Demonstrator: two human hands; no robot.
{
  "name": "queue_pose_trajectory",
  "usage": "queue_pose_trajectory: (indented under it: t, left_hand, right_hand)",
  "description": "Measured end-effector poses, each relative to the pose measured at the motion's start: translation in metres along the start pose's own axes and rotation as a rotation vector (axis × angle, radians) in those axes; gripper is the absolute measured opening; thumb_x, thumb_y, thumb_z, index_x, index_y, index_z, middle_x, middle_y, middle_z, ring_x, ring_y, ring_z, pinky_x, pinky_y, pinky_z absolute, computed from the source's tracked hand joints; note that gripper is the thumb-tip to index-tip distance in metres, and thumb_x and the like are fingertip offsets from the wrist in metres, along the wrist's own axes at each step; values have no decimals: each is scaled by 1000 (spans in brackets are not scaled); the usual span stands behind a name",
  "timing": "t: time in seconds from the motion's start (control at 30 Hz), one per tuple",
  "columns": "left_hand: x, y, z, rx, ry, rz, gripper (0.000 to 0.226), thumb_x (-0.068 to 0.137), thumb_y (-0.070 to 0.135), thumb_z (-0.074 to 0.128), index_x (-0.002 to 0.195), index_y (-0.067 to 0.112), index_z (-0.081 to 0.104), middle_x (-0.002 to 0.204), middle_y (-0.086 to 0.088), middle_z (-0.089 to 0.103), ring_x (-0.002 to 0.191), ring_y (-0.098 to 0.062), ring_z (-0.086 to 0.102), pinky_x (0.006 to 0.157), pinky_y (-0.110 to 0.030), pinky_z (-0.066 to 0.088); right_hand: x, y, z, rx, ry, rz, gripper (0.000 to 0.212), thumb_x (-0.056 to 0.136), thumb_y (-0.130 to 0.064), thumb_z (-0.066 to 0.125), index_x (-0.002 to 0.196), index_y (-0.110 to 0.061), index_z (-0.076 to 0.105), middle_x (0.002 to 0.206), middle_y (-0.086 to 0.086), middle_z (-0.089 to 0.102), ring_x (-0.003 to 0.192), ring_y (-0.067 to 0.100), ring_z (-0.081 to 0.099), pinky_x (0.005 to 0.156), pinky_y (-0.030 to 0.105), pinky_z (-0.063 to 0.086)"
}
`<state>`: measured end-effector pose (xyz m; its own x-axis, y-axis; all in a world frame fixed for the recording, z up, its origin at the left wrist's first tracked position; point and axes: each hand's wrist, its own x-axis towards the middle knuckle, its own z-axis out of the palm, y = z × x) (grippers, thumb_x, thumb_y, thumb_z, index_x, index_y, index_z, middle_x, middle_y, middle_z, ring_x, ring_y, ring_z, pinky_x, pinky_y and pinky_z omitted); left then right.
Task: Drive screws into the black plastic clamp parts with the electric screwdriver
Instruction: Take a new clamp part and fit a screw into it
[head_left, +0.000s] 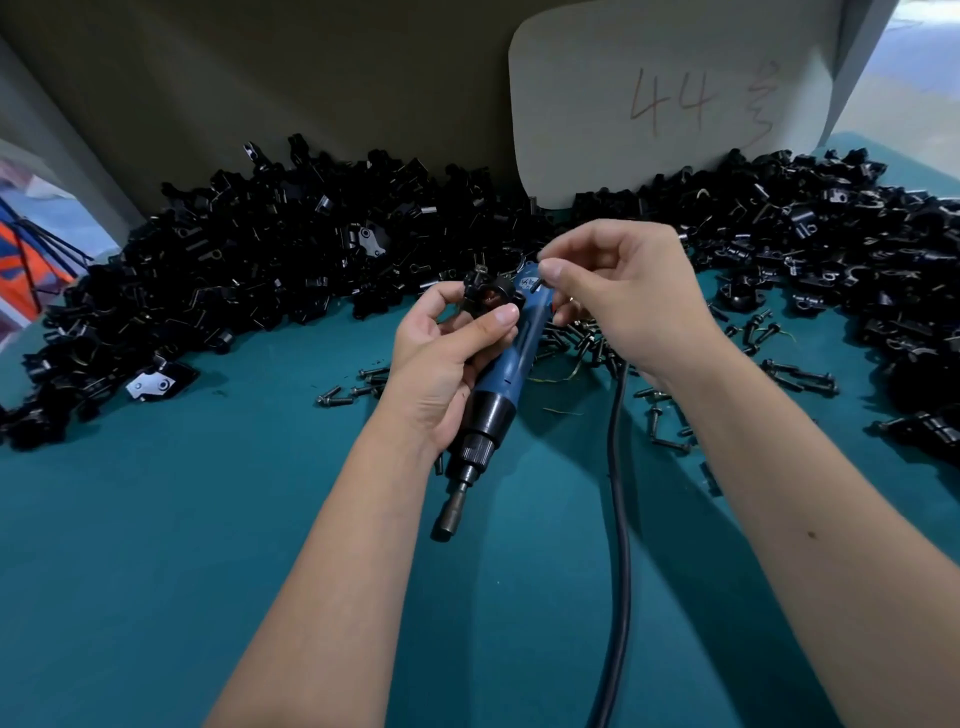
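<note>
Clamp part, black plastic, is being held above the tabletop by the left hand, fingers curled around it. Electric screwdriver is lying slantwise beneath both hands, bit pointing toward the person. Right hand is pinching 1 small screw between thumb and forefinger, just beside the clamp part. Loose screws and piled clamp parts are surrounding them.
</note>
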<state>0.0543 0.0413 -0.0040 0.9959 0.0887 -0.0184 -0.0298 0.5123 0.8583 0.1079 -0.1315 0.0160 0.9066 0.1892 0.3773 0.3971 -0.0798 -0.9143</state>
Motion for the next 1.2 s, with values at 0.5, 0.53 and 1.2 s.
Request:
queue_pose_trajectory:
  t: [0.5, 0.53, 1.2]
  left_hand:
    - [0, 0, 0, 16, -64, 42, 31, 70, -1, 80, 94, 10, 63, 78, -4, 75, 67, -13, 72, 65, -21, 58]
    - [0, 0, 0, 14, -65, 41, 31, 69, -1, 80, 93, 10, 63, 77, -4, 75, 67, -12, 72, 65, -21, 58]
    - [-2, 2, 3, -55, -61, 28, 45, 71, 1, 78, 110, 5, 55, 76, -3, 74, 67, -12, 72, 64, -20, 58]
  right_hand:
    - [-6, 0, 9, 1, -63, 13, 6, 92, -9, 78, 86, -7, 77, 72, 11, 70, 60, 21, 64, 57, 29, 56]
    - [-5, 0, 8, -21, -56, 24, 11, 93, -14, 79, 85, -7, 77, 69, 8, 70, 58, 22, 62, 55, 30, 55]
    - [-12, -3, 11, 154, -121, 131, 5, 95, -10, 74, 98, -6, 76, 73, 6, 64, 59, 16, 54, 47, 26, 48]
